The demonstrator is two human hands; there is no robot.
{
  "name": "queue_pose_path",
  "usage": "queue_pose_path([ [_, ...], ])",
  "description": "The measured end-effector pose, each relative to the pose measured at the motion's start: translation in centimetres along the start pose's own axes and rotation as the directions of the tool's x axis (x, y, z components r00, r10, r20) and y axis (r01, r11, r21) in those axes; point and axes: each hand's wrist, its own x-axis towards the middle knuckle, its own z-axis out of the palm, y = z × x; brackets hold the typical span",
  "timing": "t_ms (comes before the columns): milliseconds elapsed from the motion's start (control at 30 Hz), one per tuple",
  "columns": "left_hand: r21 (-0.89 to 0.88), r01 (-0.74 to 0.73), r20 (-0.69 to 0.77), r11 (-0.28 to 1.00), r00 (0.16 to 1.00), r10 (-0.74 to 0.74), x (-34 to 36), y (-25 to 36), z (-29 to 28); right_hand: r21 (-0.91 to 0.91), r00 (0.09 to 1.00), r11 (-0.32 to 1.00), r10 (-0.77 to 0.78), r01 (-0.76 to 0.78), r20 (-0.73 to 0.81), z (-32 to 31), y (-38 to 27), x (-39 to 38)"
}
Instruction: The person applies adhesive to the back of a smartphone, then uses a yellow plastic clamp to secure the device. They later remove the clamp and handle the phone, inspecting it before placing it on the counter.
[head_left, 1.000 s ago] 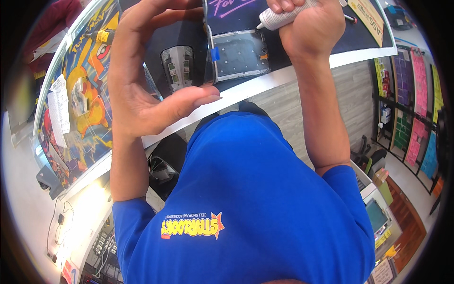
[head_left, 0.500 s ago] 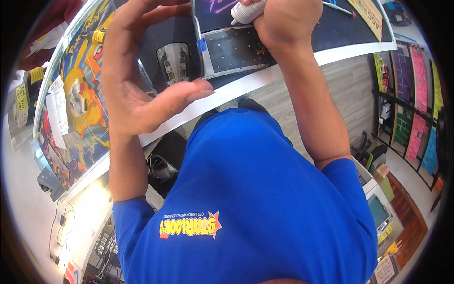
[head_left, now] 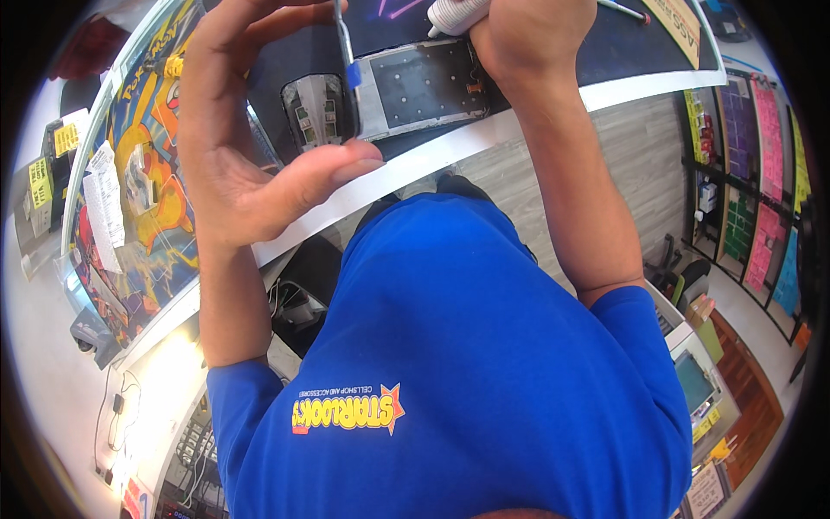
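My left hand (head_left: 242, 173) grips a thin phone-sized panel (head_left: 348, 52), held edge-on with a blue tab on it, its thumb reaching along the lower side. Behind the panel lies an opened dark device frame (head_left: 419, 86) with rows of small dots, flat on the black work mat (head_left: 596, 52). A silver-edged slotted part (head_left: 313, 112) sits left of that frame. My right hand (head_left: 536, 39) is closed on a white tube (head_left: 451, 13), its nozzle pointing down just above the frame's back edge. My fingertips at the top are partly cut off.
A counter with white edging (head_left: 432, 154), a colourful cartoon poster (head_left: 138, 233) on the left, and a red-tipped pen (head_left: 622, 13) at the back. A rack of coloured cards (head_left: 752, 182) stands right. A monitor (head_left: 692, 376) and cables (head_left: 112, 415) are lower down.
Over the last second both hands have shifted left, carrying the panel and the tube. The right hand dipped leftward, then came slightly right. The panel looks more edge-on.
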Motion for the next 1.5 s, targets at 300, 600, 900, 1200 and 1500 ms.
queue_pose_path([
  [300, 0.018, -0.008, -0.007, 1.000, 1.000, 0.008, -0.1, -0.2, 0.0, -0.009, 1.000, 1.000, -0.012, 0.011, -0.010, -0.2, 0.0, -0.1],
  [600, 0.024, -0.018, 0.004, 1.000, 1.000, 0.018, -0.1, -0.2, -0.1, 0.032, 0.999, 0.999, 0.003, -0.002, -0.050, -1.1, -0.8, 0.1],
  [900, -0.008, 0.003, -0.004, 1.000, 1.000, -0.003, -0.1, 0.1, 0.2, -0.044, 1.000, 0.999, 0.008, -0.008, 0.002, 1.5, 0.7, -0.5],
  [1200, 0.022, -0.006, -0.014, 1.000, 1.000, 0.006, -0.1, 0.1, 0.3, -0.086, 1.000, 0.996, 0.009, -0.009, -0.004, 2.4, 1.3, -0.7],
  [1500, 0.035, -0.017, -0.004, 0.999, 1.000, 0.017, 0.1, 0.1, 0.2, -0.052, 0.998, 0.997, -0.054, 0.053, -0.019, -0.2, -0.1, -0.4],
])
